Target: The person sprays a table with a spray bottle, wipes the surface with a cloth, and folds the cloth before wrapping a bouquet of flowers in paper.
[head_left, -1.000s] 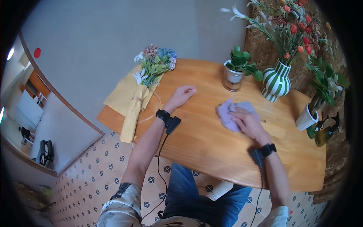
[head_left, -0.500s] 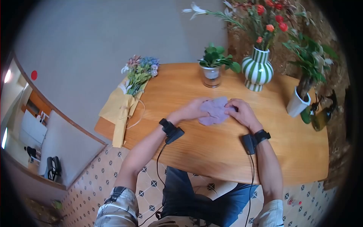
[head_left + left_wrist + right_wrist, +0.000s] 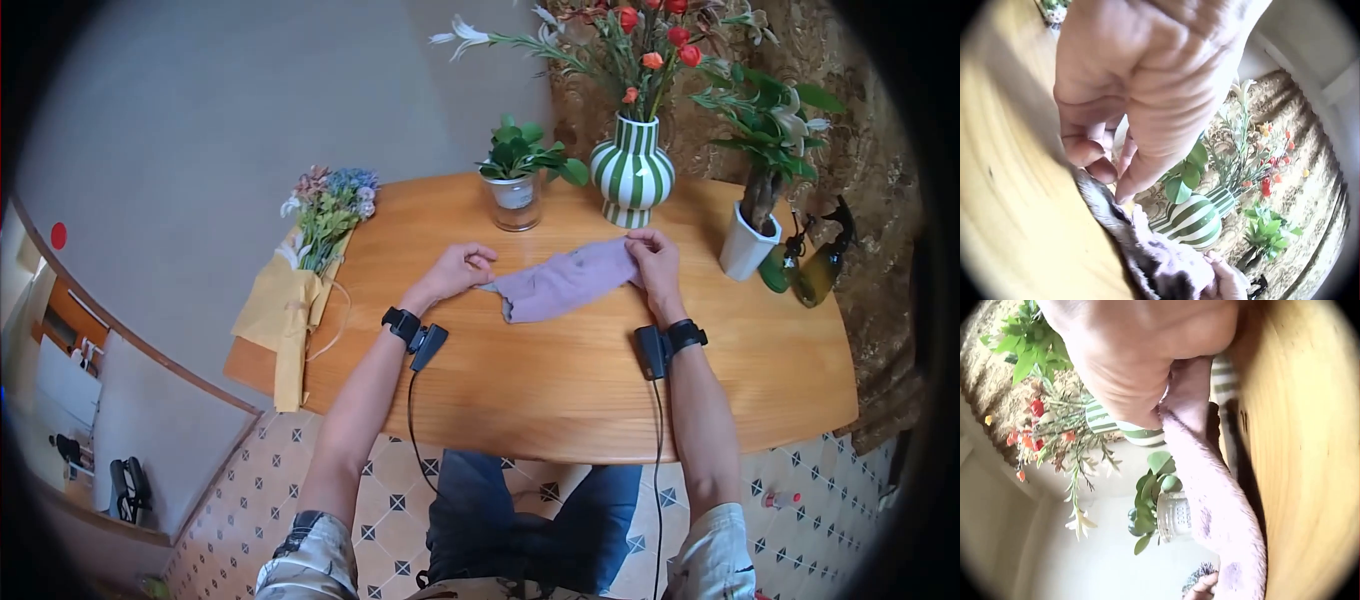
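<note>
A purple cloth (image 3: 568, 282) stretches between my two hands over the wooden table (image 3: 500, 390). My left hand (image 3: 455, 272) pinches its left corner between thumb and fingertips, close above the tabletop in the left wrist view. With its fingers curled, my right hand (image 3: 656, 268) grips the opposite end, which stands a little higher. Fuzzy pile and some darker damp-looking patches show on the cloth (image 3: 1225, 512) in the right wrist view. Its lower edge hangs near the wood, and part of its right end is hidden behind the right hand.
Behind the cloth stand a potted plant in a clear glass (image 3: 515, 205) and a green-striped vase (image 3: 632, 178) of flowers. A white pot (image 3: 750, 245) and dark spray bottles (image 3: 822, 272) are at the right. A paper-wrapped bouquet (image 3: 292, 330) lies along the left edge.
First the right hand pressed the crumpled cloth on the table alone. Then the left hand came to it, and both hands drew apart, spreading the cloth between them. The head view shifted right.
</note>
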